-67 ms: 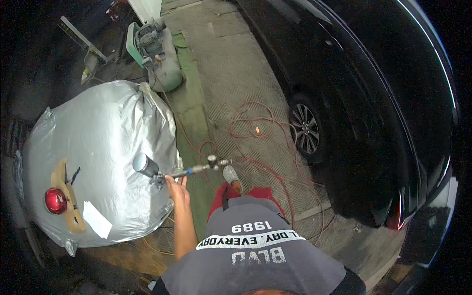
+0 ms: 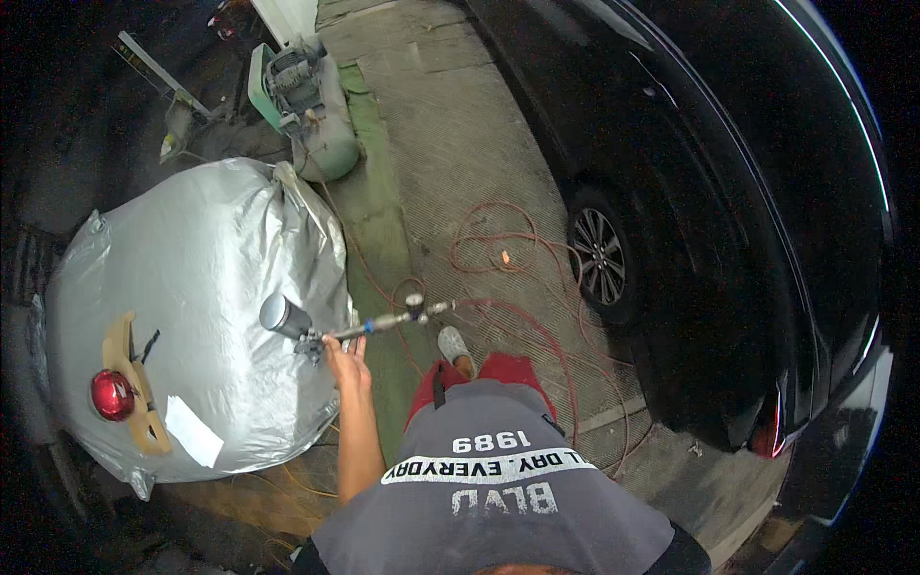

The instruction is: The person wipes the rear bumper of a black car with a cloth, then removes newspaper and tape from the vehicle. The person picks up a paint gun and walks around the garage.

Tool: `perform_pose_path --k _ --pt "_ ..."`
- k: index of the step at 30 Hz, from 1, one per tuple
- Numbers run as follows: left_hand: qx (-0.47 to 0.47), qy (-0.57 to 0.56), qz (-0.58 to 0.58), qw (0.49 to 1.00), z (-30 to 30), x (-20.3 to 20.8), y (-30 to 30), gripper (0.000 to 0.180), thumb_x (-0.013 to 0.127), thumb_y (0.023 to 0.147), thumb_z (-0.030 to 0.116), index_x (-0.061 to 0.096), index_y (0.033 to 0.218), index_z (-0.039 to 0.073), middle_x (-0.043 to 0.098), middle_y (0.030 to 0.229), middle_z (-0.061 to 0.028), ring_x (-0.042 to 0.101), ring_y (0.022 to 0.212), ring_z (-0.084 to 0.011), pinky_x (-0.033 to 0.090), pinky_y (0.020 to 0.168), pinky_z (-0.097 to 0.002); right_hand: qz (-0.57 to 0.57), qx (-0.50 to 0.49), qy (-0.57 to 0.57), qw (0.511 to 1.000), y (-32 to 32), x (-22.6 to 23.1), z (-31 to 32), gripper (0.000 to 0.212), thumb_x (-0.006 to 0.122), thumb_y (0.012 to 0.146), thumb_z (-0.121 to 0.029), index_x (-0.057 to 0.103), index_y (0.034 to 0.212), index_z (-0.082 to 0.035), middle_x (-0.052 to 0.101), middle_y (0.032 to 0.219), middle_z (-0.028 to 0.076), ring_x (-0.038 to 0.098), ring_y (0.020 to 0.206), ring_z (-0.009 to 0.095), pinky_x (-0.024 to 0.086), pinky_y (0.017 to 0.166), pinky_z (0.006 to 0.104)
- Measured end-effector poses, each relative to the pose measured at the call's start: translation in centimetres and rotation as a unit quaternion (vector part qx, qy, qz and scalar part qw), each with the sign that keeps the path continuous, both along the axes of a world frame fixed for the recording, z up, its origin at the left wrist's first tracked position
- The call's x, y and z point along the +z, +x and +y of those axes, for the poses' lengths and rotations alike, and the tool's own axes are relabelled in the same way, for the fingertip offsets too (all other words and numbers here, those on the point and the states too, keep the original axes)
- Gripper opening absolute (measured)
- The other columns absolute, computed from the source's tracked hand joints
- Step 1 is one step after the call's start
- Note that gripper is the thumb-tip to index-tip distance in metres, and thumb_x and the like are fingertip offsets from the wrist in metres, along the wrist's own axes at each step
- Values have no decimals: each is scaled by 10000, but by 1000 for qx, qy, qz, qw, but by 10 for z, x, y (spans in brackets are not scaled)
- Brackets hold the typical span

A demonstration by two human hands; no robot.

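My left hand [image 2: 348, 362] is closed around the handle of a spray gun [image 2: 313, 345], out to my left. A grey metal paint cup [image 2: 284, 316] tilts up from the gun on the side over the covered car. From the handle's other end runs an inline air fitting with a round pressure gauge [image 2: 414, 301], and a red air hose [image 2: 522, 311] trails off it to the right. My fingers are partly hidden behind the handle. My right hand is not in view.
A silver car cover [image 2: 192, 249] carries a red rounded part [image 2: 112, 395], a tan piece [image 2: 147, 422] and a white sheet [image 2: 193, 431]. An air compressor [image 2: 324, 125] stands beyond. Hose loops lie on the floor [image 2: 450, 144]. At right stands a black car [image 2: 709, 220].
The gauge end of the spray gun has risen slightly away from me, and the hose behind it arches a little more. My left hand keeps its grip.
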State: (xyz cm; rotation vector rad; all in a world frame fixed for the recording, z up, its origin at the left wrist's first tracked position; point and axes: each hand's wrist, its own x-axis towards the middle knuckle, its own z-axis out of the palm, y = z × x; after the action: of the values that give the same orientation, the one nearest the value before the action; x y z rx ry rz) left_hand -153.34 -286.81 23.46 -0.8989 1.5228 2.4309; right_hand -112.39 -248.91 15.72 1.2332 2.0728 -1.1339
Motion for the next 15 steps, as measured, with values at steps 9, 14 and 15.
perform_pose_path --k 9,14,15 --pt "-136 106 50 984 168 41 -308 435 476 1078 498 525 1282 117 603 1260 -75 657 1193 -347 570 1004 -504 -125 -115 25 985 -130 2 83 490 583 1012 -364 602 1377 -37 685 1299 208 639 1219 402 491 1037 467" --pt "-222 126 45 966 301 33 -449 361 431 1108 449 541 1252 136 598 1255 -55 660 1192 -314 605 944 -482 -104 -148 108 977 -286 -8 193 488 580 1021 -352 589 1382 -24 687 1284 225 645 1201 426 502 1022 466" --pt "-243 121 40 962 333 38 -480 353 426 1113 442 541 1253 139 599 1256 -51 662 1188 -306 600 943 -477 -55 -157 148 975 -334 -10 229 488 580 1023 -350 587 1383 -21 688 1282 228 646 1197 430 504 1020 465"
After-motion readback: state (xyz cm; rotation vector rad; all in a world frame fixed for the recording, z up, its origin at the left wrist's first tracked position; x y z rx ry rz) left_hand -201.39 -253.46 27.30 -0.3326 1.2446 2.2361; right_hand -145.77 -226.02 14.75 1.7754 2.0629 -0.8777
